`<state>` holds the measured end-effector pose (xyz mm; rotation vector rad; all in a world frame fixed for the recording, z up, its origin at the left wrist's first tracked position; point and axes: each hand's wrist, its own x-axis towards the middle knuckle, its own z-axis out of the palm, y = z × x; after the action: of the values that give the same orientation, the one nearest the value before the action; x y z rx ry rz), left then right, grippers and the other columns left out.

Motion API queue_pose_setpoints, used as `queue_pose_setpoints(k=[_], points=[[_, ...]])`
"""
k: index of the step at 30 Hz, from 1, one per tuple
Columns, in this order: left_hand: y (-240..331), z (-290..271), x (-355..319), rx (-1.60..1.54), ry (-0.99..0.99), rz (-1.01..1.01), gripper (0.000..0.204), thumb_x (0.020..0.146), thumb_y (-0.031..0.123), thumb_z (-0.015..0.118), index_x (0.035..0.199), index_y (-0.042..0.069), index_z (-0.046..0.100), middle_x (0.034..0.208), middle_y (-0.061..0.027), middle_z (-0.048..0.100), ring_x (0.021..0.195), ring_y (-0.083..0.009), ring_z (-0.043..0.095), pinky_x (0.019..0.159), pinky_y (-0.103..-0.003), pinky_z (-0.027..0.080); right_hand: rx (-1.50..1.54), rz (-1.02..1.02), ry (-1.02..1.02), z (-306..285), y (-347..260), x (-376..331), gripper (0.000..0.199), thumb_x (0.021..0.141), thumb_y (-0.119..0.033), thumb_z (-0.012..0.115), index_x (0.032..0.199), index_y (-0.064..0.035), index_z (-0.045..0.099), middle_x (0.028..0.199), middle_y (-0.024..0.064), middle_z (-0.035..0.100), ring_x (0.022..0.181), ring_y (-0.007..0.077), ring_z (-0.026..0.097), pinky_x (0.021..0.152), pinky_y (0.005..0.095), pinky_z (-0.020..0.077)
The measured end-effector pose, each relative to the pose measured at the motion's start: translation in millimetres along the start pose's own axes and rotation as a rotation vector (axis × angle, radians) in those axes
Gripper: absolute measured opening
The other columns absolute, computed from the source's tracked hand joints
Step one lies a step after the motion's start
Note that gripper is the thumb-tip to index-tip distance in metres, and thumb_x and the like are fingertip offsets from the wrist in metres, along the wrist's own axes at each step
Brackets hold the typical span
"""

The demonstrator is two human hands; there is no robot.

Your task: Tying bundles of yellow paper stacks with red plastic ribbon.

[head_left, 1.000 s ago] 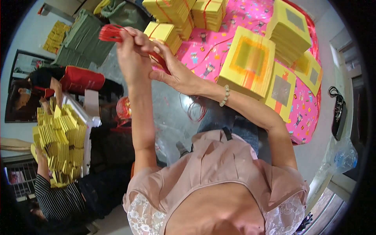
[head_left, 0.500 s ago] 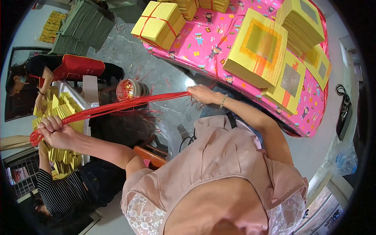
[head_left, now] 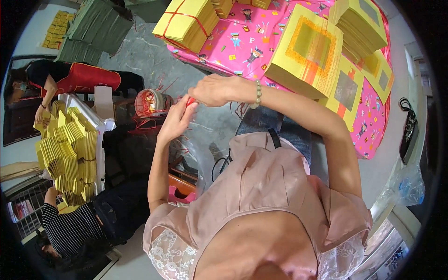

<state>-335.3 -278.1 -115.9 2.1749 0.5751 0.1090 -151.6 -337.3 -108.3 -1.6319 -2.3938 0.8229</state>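
My left hand (head_left: 177, 119) and my right hand (head_left: 215, 89) meet in front of me, both closed. A small bit of the red plastic string bundle (head_left: 190, 101) shows at the left thumb and fingers; the hands hide the rest of it. A bead bracelet (head_left: 256, 94) circles my right wrist. On the pink-covered table (head_left: 235, 60) beyond my right arm stands a thick stack of yellow paper (head_left: 303, 53) with an orange-framed panel. Farther left, a yellow stack (head_left: 186, 23) is bound crosswise with red string.
Two people work at the left around a table with folded yellow paper bundles (head_left: 70, 149); one wears a red apron (head_left: 93, 77), the other a striped shirt (head_left: 72, 219). A tub with red string (head_left: 151, 103) stands on the grey floor. Green-wrapped stacks (head_left: 93, 28) stand behind.
The red string bundle was stretched wide between my hands. Now my left hand has swung right and my right hand left, so they meet, and the bundle is mostly hidden.
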Motion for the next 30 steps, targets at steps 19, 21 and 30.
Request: queue_pose_setpoints(k=[19, 21, 30], points=[[-345, 67, -230, 0.26, 0.508, -0.862, 0.029, 0.093, 0.033, 0.039, 0.096, 0.007, 0.051, 0.079, -0.0188, 0.06, 0.076, -0.0422, 0.058, 0.064, -0.049, 0.044, 0.256, 0.07, -0.383, -99, 76, -18, 0.034, 0.092, -0.03, 0.045, 0.096, 0.0026, 0.053, 0.083, 0.0087, 0.057, 0.076, 0.0201, 0.055, 0.069, 0.0363, 0.0446], [-309, 76, -164, 0.36, 0.181, -0.796, 0.037, 0.086, 0.034, 0.048, 0.112, 0.007, 0.048, 0.114, -0.0248, 0.052, 0.1, -0.0436, 0.052, 0.081, -0.049, 0.042, 0.176, 0.084, -0.327, -77, 87, -19, 0.033, 0.092, -0.029, 0.045, 0.097, 0.0032, 0.053, 0.087, 0.0115, 0.059, 0.08, 0.0233, 0.056, 0.071, 0.0382, 0.0445], [14, 5, 51, 0.284, 0.428, 0.248, 0.065, 0.074, 0.009, 0.05, 0.135, 0.001, 0.03, 0.132, -0.0179, 0.04, 0.124, -0.0308, 0.036, 0.105, -0.041, 0.023, -0.002, -0.004, -0.13, -65, 43, -1, 0.032, 0.089, -0.027, 0.046, 0.094, 0.0042, 0.054, 0.089, 0.0239, 0.06, 0.088, 0.0386, 0.058, 0.075, 0.0455, 0.0433]])
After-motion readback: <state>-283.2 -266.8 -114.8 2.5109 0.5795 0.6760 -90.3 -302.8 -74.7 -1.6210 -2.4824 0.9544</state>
